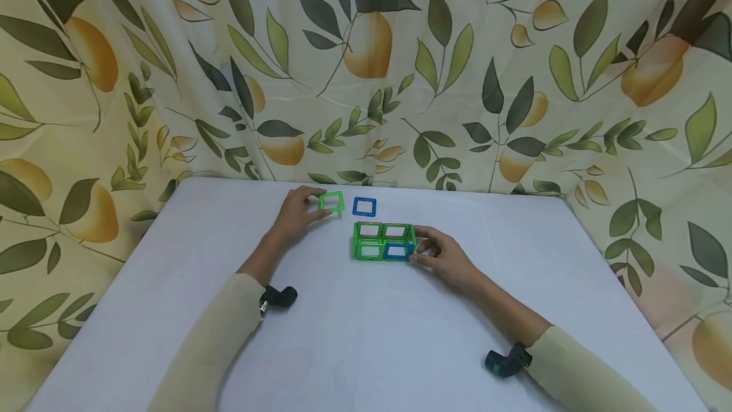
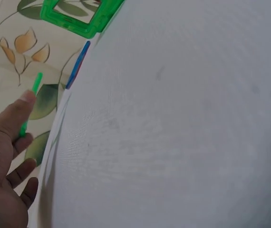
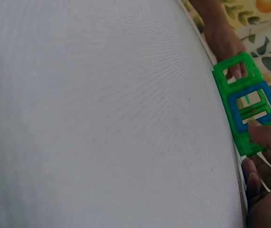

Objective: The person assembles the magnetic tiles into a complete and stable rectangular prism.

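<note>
In the head view my left hand (image 1: 296, 213) pinches a light green square magnetic tile (image 1: 332, 194) by its left side, thumb below and fingers above. The left wrist view shows that tile edge-on behind the thumb. A blue square magnetic tile (image 1: 364, 214) lies just to its right on the table. Nearer to me sits a low box of green magnetic tiles (image 1: 382, 240), with another blue tile (image 3: 237, 114) at its front right. My right hand (image 1: 448, 261) grips the box's right end; its thumb presses the blue tile's lower edge, and some fingers are hidden behind.
A white cloth covers the table (image 1: 354, 336). Behind it hangs a curtain (image 1: 434, 119) printed with fruit and leaves, close to the table's far edge. Each wrist wears a small black camera (image 1: 279, 297).
</note>
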Demonstrator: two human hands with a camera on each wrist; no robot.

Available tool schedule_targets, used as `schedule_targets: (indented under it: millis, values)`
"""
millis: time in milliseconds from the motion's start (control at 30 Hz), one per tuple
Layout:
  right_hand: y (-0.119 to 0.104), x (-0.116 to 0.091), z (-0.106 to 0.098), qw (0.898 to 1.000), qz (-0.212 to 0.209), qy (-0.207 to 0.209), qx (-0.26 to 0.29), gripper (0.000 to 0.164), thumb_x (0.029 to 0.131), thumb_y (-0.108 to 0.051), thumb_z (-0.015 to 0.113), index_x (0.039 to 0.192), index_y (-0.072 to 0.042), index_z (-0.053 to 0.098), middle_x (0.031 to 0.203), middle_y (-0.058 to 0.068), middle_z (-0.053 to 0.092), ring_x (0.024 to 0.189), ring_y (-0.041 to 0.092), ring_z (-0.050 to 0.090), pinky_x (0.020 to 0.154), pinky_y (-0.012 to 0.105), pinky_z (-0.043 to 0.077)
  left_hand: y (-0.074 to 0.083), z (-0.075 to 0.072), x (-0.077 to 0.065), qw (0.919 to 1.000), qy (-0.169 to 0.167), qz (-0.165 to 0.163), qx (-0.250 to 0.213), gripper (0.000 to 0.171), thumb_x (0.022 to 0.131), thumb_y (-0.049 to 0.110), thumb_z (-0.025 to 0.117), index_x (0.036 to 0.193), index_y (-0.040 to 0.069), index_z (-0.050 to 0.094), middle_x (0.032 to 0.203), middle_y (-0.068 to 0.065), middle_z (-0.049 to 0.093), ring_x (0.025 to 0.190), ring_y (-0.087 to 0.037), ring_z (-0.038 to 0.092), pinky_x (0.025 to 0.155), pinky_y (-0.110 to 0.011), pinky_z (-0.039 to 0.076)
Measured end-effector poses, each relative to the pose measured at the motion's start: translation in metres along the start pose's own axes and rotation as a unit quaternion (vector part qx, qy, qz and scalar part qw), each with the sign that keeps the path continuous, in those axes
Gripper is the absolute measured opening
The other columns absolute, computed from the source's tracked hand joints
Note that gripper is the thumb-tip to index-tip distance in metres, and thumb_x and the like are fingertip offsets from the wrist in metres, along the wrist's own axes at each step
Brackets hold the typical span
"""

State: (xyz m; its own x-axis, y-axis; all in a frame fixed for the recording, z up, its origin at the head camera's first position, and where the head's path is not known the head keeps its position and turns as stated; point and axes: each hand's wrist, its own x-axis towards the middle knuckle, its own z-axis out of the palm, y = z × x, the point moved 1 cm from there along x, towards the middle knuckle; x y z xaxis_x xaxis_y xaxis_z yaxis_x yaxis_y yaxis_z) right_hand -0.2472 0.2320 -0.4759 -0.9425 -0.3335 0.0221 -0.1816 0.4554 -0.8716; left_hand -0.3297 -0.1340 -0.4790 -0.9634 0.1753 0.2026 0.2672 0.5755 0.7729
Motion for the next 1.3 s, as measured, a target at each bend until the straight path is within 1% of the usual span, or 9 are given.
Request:
schedule_targets:
  millis: [167,333,567,833,967,1033,1200,1267,1300]
  values:
    - [-0.003,-0.001,0.000,1.000,-0.002,-0.004,0.000,0.063,0.092,-0.007,0.081,0.149,-0.001,0.054,0.106,0.014,0.067,0.088,0.027,0.053,0.072,0.027,0.043,0.005,0.000,-0.004,0.9997,-0.004,0.001,-0.023,0.055,0.091,0.027,0.085,0.141,0.013,0.067,0.141,-0.008,0.061,0.120,-0.031,0.052,0.099,-0.049,0.044]
    - [-0.005,-0.001,0.000,1.000,-0.005,-0.003,-0.004,0.062,0.093,-0.006,0.080,0.149,0.000,0.054,0.108,0.014,0.067,0.088,0.027,0.054,0.073,0.027,0.043,0.012,0.001,-0.007,0.9987,-0.010,0.022,-0.045,0.054,0.091,0.029,0.085,0.140,0.014,0.068,0.141,-0.006,0.061,0.119,-0.030,0.052,0.099,-0.049,0.044]
    - [-0.003,0.000,-0.001,1.000,-0.005,-0.002,-0.007,0.062,0.093,-0.006,0.080,0.149,0.000,0.054,0.111,0.013,0.067,0.090,0.027,0.054,0.074,0.027,0.043,0.022,0.003,-0.010,0.9973,-0.015,0.063,-0.034,0.052,0.089,0.030,0.087,0.136,0.012,0.071,0.137,-0.005,0.065,0.117,-0.029,0.053,0.097,-0.048,0.046]
    - [-0.001,-0.001,0.000,1.000,-0.003,0.000,0.000,0.062,0.093,-0.006,0.080,0.149,-0.001,0.054,0.111,0.014,0.067,0.090,0.028,0.053,0.073,0.027,0.042,0.035,0.006,-0.019,0.9947,-0.009,0.095,-0.038,0.049,0.086,0.027,0.090,0.131,0.012,0.073,0.133,-0.004,0.067,0.116,-0.031,0.054,0.097,-0.050,0.048]
    - [-0.002,-0.001,0.000,1.000,0.005,0.004,-0.003,0.063,0.094,-0.004,0.079,0.150,0.002,0.052,0.111,0.017,0.066,0.090,0.028,0.052,0.073,0.027,0.041,0.042,0.009,-0.024,0.9938,-0.008,0.101,-0.045,0.050,0.085,0.027,0.091,0.129,0.013,0.074,0.131,-0.003,0.068,0.114,-0.027,0.054,0.096,-0.051,0.048]
    - [-0.013,-0.004,0.000,1.000,0.008,0.003,-0.006,0.061,0.094,-0.001,0.077,0.149,0.004,0.051,0.110,0.019,0.066,0.090,0.029,0.052,0.073,0.027,0.042,0.044,0.010,-0.026,0.9936,-0.009,0.102,-0.047,0.050,0.084,0.028,0.092,0.128,0.014,0.075,0.130,-0.002,0.068,0.113,-0.026,0.054,0.094,-0.052,0.048]
    - [-0.008,-0.002,0.001,1.000,0.005,-0.001,-0.004,0.062,0.094,-0.003,0.078,0.149,0.002,0.053,0.109,0.017,0.066,0.090,0.029,0.053,0.074,0.026,0.043,0.048,0.013,-0.030,0.9932,-0.018,0.106,-0.045,0.050,0.084,0.028,0.092,0.128,0.014,0.075,0.130,0.000,0.068,0.112,-0.025,0.053,0.093,-0.051,0.048]
    - [0.003,0.001,0.001,1.000,0.001,0.000,-0.003,0.063,0.093,-0.006,0.080,0.150,-0.001,0.053,0.108,0.015,0.067,0.090,0.028,0.053,0.073,0.026,0.043,0.050,0.015,-0.031,0.9928,-0.021,0.109,-0.044,0.050,0.084,0.028,0.092,0.128,0.014,0.075,0.129,0.000,0.069,0.111,-0.024,0.053,0.093,-0.051,0.047]
    - [0.002,0.001,0.001,1.000,0.000,0.000,-0.003,0.063,0.093,-0.006,0.080,0.150,-0.001,0.053,0.108,0.014,0.066,0.090,0.028,0.053,0.073,0.026,0.043,0.051,0.016,-0.032,0.9924,-0.021,0.113,-0.044,0.050,0.083,0.028,0.092,0.128,0.015,0.075,0.128,0.001,0.069,0.111,-0.023,0.053,0.093,-0.051,0.047]
